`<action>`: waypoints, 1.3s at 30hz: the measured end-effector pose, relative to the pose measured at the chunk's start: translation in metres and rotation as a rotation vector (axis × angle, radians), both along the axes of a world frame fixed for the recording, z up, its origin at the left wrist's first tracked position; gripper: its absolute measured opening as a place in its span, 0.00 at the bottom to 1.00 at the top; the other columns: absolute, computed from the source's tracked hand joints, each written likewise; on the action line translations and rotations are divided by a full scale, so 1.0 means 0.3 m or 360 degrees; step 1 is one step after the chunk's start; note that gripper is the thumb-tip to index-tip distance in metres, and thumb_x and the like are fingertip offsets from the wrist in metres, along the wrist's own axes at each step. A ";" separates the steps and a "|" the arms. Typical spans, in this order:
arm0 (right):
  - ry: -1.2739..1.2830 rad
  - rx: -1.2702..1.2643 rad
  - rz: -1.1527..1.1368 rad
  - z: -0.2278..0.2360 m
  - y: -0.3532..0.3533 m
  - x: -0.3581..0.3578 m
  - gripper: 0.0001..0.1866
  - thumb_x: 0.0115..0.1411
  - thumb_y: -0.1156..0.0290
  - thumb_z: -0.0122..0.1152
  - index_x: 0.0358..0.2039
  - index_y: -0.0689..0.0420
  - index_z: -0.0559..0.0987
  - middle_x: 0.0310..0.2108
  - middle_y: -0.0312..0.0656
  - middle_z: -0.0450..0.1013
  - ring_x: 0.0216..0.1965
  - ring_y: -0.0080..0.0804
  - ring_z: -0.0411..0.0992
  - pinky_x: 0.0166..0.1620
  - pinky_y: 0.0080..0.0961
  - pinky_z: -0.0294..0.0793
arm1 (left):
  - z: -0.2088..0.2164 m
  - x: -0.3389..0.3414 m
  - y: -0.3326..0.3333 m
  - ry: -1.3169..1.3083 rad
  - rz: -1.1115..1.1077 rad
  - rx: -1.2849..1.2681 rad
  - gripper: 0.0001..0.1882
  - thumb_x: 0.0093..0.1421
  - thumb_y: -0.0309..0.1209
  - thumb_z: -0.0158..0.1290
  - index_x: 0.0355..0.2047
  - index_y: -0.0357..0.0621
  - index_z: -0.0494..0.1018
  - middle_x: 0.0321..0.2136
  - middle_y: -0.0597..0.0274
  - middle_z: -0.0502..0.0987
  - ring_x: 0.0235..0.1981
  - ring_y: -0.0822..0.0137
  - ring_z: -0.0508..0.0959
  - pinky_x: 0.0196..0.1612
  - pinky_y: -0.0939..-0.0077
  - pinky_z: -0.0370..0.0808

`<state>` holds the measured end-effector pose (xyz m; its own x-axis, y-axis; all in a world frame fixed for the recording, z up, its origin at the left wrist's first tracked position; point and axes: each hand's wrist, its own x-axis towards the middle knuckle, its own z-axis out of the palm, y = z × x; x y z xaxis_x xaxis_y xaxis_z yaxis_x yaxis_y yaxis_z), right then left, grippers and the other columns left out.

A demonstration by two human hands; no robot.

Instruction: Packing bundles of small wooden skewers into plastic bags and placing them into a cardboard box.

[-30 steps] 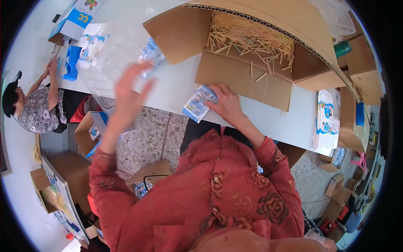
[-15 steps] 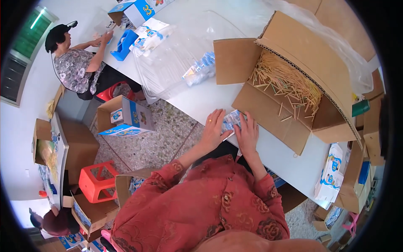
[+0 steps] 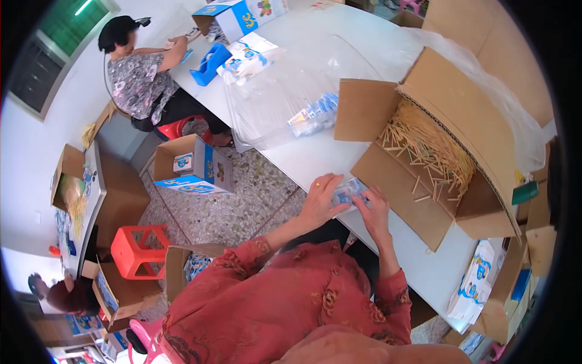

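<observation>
I've got both hands on one small blue-and-clear packet (image 3: pixel 350 190), just right of frame centre, at the near edge of the white table (image 3: pixel 418 255). Left hand (image 3: pixel 319 201) has fingers and thumb around its left end, right hand (image 3: pixel 374 212) around its right; grip narrow, packet held between them. Can't tell how hard they press. Open cardboard box (image 3: pixel 370 109) of thin sticks (image 3: pixel 427 148) sits right of centre, flap near the right hand. More packets (image 3: pixel 314 115) lie above the left hand, blue tape dispenser (image 3: pixel 211 64) upper left.
</observation>
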<state>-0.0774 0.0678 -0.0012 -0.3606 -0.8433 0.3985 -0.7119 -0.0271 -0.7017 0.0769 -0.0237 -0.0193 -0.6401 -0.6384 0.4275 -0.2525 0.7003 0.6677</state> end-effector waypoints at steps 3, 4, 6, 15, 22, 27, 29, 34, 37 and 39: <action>-0.0138 0.0047 0.0206 0.085 0.028 -0.019 0.09 0.47 0.73 0.65 0.21 0.61 0.73 0.21 0.44 0.68 0.28 0.42 0.66 0.32 0.32 0.64 | 0.085 0.009 -0.011 -0.0050 -0.0209 0.0245 0.21 0.47 0.33 0.63 0.41 0.39 0.73 0.34 0.53 0.75 0.38 0.58 0.74 0.42 0.67 0.71; -0.0183 0.0064 0.0311 0.109 0.039 -0.025 0.09 0.46 0.74 0.65 0.21 0.61 0.72 0.21 0.43 0.68 0.27 0.40 0.65 0.32 0.31 0.63 | 0.084 0.011 -0.022 -0.0046 -0.0195 0.0242 0.21 0.47 0.33 0.63 0.41 0.39 0.73 0.34 0.53 0.75 0.38 0.58 0.74 0.42 0.67 0.71; -0.0232 0.0079 0.0418 0.152 0.058 -0.038 0.09 0.46 0.75 0.66 0.21 0.61 0.72 0.21 0.43 0.67 0.27 0.39 0.64 0.32 0.31 0.63 | 0.089 0.009 -0.036 -0.0135 -0.0596 0.1049 0.13 0.51 0.35 0.61 0.29 0.37 0.75 0.20 0.58 0.74 0.23 0.67 0.72 0.29 0.73 0.70; -0.0114 0.0096 0.0427 0.201 0.135 -0.113 0.11 0.45 0.74 0.67 0.21 0.61 0.72 0.21 0.41 0.67 0.27 0.38 0.64 0.36 0.31 0.65 | 0.166 -0.063 0.036 -0.0144 -0.0721 0.0785 0.14 0.50 0.36 0.59 0.25 0.35 0.74 0.17 0.52 0.73 0.19 0.67 0.71 0.26 0.70 0.69; -0.0403 -0.0136 0.0183 0.265 0.142 -0.103 0.14 0.46 0.76 0.68 0.35 0.60 0.77 0.36 0.41 0.71 0.34 0.31 0.70 0.40 0.26 0.70 | 0.153 -0.114 0.046 0.0026 -0.0596 0.1234 0.08 0.52 0.28 0.59 0.29 0.35 0.77 0.22 0.68 0.76 0.24 0.81 0.70 0.27 0.82 0.68; -0.0362 -0.0150 -0.0005 0.309 0.215 -0.108 0.17 0.46 0.77 0.68 0.39 0.58 0.78 0.39 0.40 0.71 0.37 0.28 0.71 0.39 0.24 0.72 | 0.150 -0.137 0.076 0.0213 -0.0555 0.1403 0.06 0.52 0.25 0.59 0.28 0.34 0.77 0.22 0.69 0.76 0.25 0.83 0.70 0.27 0.85 0.68; -0.0292 -0.0099 -0.0039 0.320 0.225 -0.099 0.17 0.46 0.78 0.68 0.39 0.58 0.78 0.39 0.40 0.71 0.37 0.29 0.71 0.39 0.24 0.72 | 0.168 -0.144 0.081 0.0235 -0.0557 0.1396 0.05 0.52 0.25 0.59 0.27 0.34 0.77 0.22 0.69 0.76 0.25 0.82 0.70 0.27 0.85 0.68; 0.0437 -0.0139 0.0070 0.325 0.208 -0.056 0.12 0.49 0.78 0.65 0.36 0.57 0.77 0.38 0.41 0.72 0.34 0.31 0.72 0.33 0.25 0.73 | 0.163 -0.131 0.089 0.0182 -0.0443 0.0849 0.05 0.47 0.25 0.61 0.23 0.37 0.76 0.17 0.63 0.72 0.20 0.74 0.71 0.24 0.79 0.66; 0.0376 -0.0035 0.0076 0.314 0.222 -0.034 0.11 0.49 0.74 0.65 0.34 0.57 0.76 0.37 0.41 0.72 0.30 0.39 0.74 0.31 0.30 0.74 | 0.148 -0.147 0.112 0.0307 -0.0443 0.0762 0.06 0.46 0.25 0.61 0.20 0.37 0.74 0.16 0.60 0.72 0.19 0.69 0.72 0.22 0.75 0.66; 0.0277 -0.0018 0.0074 0.317 0.231 -0.007 0.10 0.49 0.75 0.64 0.33 0.57 0.76 0.36 0.41 0.73 0.29 0.39 0.74 0.30 0.29 0.74 | 0.167 -0.152 0.127 0.0328 -0.0472 0.0679 0.07 0.46 0.25 0.61 0.20 0.36 0.73 0.17 0.58 0.72 0.19 0.66 0.73 0.21 0.74 0.66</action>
